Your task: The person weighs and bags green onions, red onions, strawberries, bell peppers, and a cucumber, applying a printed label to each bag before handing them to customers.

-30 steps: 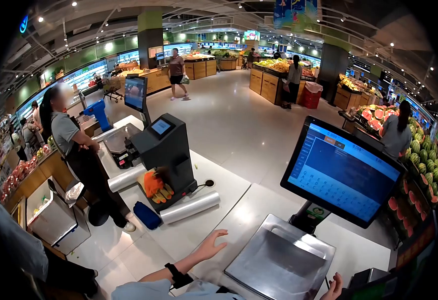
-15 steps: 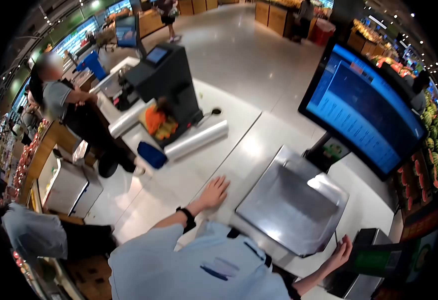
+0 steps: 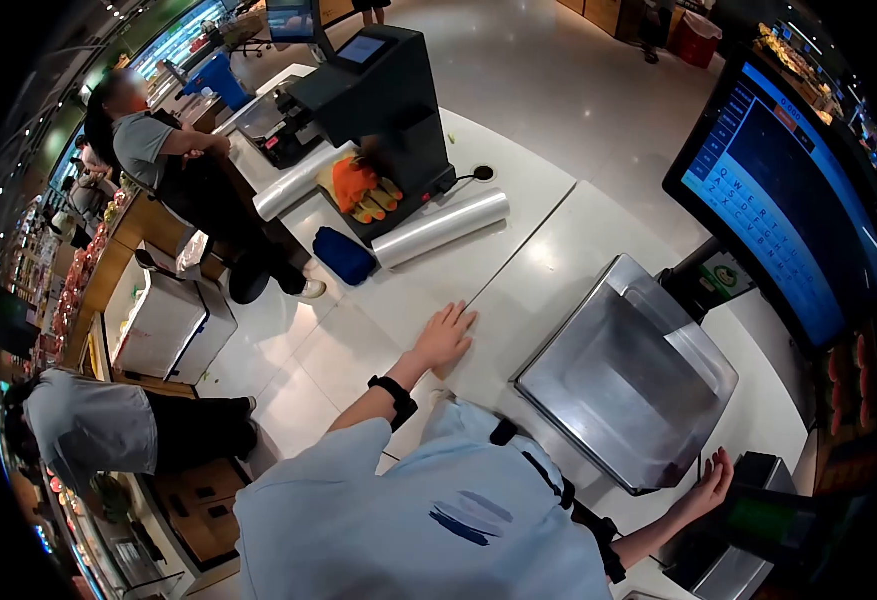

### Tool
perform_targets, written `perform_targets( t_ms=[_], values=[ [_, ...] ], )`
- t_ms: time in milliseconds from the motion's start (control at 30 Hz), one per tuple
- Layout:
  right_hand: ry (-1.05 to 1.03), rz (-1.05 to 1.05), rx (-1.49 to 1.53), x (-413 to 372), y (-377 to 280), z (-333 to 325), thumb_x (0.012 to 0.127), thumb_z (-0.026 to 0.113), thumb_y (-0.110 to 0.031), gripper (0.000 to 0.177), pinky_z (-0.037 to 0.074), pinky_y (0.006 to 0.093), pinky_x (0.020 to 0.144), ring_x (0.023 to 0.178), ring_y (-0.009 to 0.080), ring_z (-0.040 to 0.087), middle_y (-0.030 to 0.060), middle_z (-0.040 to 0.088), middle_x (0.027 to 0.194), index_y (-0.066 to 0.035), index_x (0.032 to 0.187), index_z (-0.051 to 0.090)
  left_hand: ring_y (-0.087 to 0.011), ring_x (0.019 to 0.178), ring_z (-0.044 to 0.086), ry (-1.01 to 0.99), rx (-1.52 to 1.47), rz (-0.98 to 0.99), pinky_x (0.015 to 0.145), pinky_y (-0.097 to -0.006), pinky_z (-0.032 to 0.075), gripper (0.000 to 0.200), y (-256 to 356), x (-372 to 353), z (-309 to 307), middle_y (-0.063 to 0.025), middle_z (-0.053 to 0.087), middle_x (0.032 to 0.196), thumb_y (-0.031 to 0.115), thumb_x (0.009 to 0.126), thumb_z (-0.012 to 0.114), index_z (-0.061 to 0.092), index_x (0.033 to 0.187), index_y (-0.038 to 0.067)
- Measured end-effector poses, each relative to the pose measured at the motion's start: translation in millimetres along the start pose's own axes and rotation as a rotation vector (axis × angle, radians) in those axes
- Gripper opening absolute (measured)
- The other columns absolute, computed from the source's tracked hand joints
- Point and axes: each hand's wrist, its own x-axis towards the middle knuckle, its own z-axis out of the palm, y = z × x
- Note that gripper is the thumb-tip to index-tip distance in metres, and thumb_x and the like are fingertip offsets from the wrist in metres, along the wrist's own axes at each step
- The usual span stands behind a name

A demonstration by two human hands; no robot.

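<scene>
My left hand point(image 3: 447, 335) lies flat on the white counter point(image 3: 549, 250), fingers stretched out and holding nothing. A black band circles that wrist. Beside the near right corner of a steel weighing scale point(image 3: 629, 380), my right hand point(image 3: 711, 482) is raised with loosely curved fingers and nothing visible in it. The scale's metal plate bears no goods. Behind it stands a tilted screen point(image 3: 779, 210) showing a blue page with letter keys. A dark boxy device point(image 3: 749, 530) sits just right of my right hand.
Farther along the counter are clear plastic rolls point(image 3: 444, 228), a dark blue cloth-like bundle point(image 3: 344, 255), orange gloves point(image 3: 359, 187) and a black machine point(image 3: 389, 100). One person point(image 3: 154, 150) stands at left with folded arms; another person point(image 3: 94, 420) bends over near wooden crates.
The view has shifted, so the counter and scale sit differently in the picture. The screen now shows letter keys instead of a list-like page. Both hands stay in about the same places.
</scene>
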Motion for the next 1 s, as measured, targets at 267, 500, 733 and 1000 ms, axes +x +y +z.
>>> perform_targets(
  t_ms=[267,500,733,1000],
  values=[
    [0.025,0.002,0.055,-6,7,-7,0.092,0.043,-0.012,0.022,0.045,0.0284,0.086,0.094,0.0164,0.055,0.0096,0.059,0.1,0.002,0.1,0.057,-0.0355,0.125,0.031,0.107,-0.043,-0.129,0.104,-0.0404,0.027,0.054,-33,10,7,-0.0209,0.032,0.135,0.024,0.08,0.053,0.037,0.129,0.006],
    [0.008,0.024,0.116,-6,8,-2,0.092,0.045,-0.009,0.019,0.046,0.0263,0.085,0.09,0.0148,0.056,0.0095,0.059,0.098,0.003,0.098,0.057,-0.0351,0.121,0.036,0.024,-0.139,0.315,0.101,-0.0404,0.03,0.053,33,68,10,-0.022,0.035,0.132,0.021,0.079,0.054,0.037,0.125,0.0],
    [0.004,0.012,0.043,-3,18,-11,0.091,0.047,-0.013,0.021,0.045,0.0271,0.084,0.091,0.0155,0.055,0.008,0.058,0.097,0.003,0.099,0.057,-0.0287,0.128,0.029,-0.145,0.016,0.21,0.106,-0.039,0.024,0.062,87,119,33,-0.0185,0.028,0.14,0.027,0.083,0.05,0.028,0.132,-0.003],
    [0.041,0.009,-0.068,-11,-15,6,0.083,0.052,-0.008,0.02,0.047,0.0314,0.073,0.081,0.0218,0.059,0.0145,0.063,0.085,0.005,0.094,0.063,-0.0308,0.113,0.045,0.054,-0.051,0.352,0.094,-0.0368,0.038,0.047,70,119,35,-0.0166,0.043,0.129,0.023,0.083,0.052,0.041,0.124,0.002]
  ],
)
